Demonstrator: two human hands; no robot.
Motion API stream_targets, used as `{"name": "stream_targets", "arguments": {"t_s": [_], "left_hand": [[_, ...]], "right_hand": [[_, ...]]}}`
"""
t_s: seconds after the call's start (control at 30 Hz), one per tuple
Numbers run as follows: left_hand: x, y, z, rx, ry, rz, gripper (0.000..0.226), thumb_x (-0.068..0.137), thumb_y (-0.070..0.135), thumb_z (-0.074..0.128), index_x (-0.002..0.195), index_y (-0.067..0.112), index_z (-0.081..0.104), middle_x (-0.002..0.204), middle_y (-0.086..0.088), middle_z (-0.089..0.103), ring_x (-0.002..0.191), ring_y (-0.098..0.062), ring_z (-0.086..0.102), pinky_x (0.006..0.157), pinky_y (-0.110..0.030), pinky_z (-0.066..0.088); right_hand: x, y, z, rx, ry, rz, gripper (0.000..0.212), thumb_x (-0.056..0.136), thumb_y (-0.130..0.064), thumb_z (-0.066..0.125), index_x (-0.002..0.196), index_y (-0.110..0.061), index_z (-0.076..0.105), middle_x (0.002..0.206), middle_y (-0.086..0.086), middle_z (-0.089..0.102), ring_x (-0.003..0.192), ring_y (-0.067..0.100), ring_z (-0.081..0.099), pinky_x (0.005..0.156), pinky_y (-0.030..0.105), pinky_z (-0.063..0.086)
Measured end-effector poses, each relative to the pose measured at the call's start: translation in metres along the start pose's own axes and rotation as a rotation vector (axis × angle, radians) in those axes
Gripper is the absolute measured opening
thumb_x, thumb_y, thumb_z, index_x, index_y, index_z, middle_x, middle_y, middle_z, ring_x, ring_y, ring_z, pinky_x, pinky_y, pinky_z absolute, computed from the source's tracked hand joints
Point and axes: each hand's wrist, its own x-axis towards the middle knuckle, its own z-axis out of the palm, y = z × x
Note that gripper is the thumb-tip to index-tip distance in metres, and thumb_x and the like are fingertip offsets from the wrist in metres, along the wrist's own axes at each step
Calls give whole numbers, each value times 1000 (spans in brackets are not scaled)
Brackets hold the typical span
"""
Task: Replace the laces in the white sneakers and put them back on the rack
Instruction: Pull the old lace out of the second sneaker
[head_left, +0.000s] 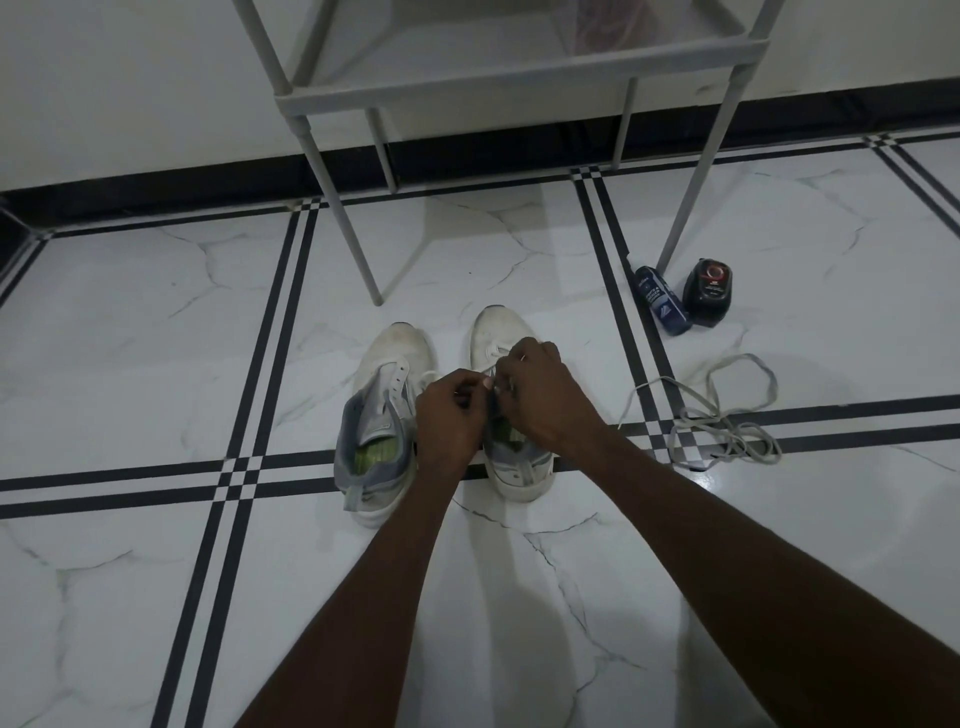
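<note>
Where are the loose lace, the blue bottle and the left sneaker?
loose lace (727, 415), head view, tangled middle.
blue bottle (662, 300), head view, label.
left sneaker (400, 348), head view, toe cap.

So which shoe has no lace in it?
The left sneaker: its eyelets are bare. The right sneaker already has lace near its toe, where both hands work.

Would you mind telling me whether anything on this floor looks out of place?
A loose lace lies tangled on the tiles right of the sneakers, and a blue bottle lies tipped over beside the rack leg.
</note>
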Motion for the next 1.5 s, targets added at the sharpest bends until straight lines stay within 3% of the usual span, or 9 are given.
{"name": "stream_targets", "arguments": {"t_s": [0.13,0.23,0.4,0.57,0.77,1.03,1.2,1.3,1.5], "left_hand": [[-1,-1,0,-6,-5,1,17,96,28,65,91,16,76,76,7,72,74,-1,68,70,-19,54],[-2,-1,1,-16,8,-7,19,96,30,65,90,15,75,75,7,72,73,-3,68,68,-23,55],[-2,5,2,-9,13,3,16,95,25,67,88,14,76,74,6,72,71,-2,67,67,-15,51],[-1,8,3,115,-14,32,17,98,23,59,93,13,71,81,2,73,73,-10,67,71,-27,55],[3,25,19,423,-79,101,20,98,25,52,99,6,57,89,-12,65,82,-29,62,69,-40,48],[13,17,16,379,-97,-22,15,100,16,50,100,3,59,93,-16,67,83,-32,64,65,-33,41],[15,6,6,225,-28,-121,10,91,12,61,100,10,67,91,-9,72,84,-28,67,71,-33,50],[13,9,5,196,-33,-205,17,86,8,63,102,11,69,94,-9,73,86,-29,68,76,-40,56],[-7,16,6,198,-81,-136,16,94,13,58,109,15,51,91,-3,64,80,-26,64,70,-40,52]], "right_hand": [[15,23,-39,177,356,401,16,92,-14,52,100,-2,58,111,20,52,94,29,53,72,31,41],[21,54,-69,308,471,685,19,90,-13,50,103,0,55,110,18,49,93,27,49,77,34,37],[10,34,-44,221,163,358,29,85,-25,71,110,-10,63,113,13,56,106,27,54,94,34,39],[3,2,-20,196,-170,395,45,83,-29,72,120,-10,56,121,16,48,112,32,52,91,38,47],[-3,-2,-13,130,-9,392,45,86,-22,71,120,-6,47,117,16,48,99,33,59,72,36,47],[-8,6,-10,36,-73,453,30,100,-27,49,106,-1,62,110,18,66,102,30,61,71,25,34],[-7,23,-27,506,-250,687,22,96,-17,54,99,2,65,100,21,69,90,32,71,68,32,60],[-10,29,-36,708,-330,750,10,96,-10,55,93,-4,63,96,19,69,77,28,71,64,34,62],[-7,19,-38,222,-308,458,27,93,-24,60,109,-3,68,110,17,69,100,33,66,85,36,54]]}}
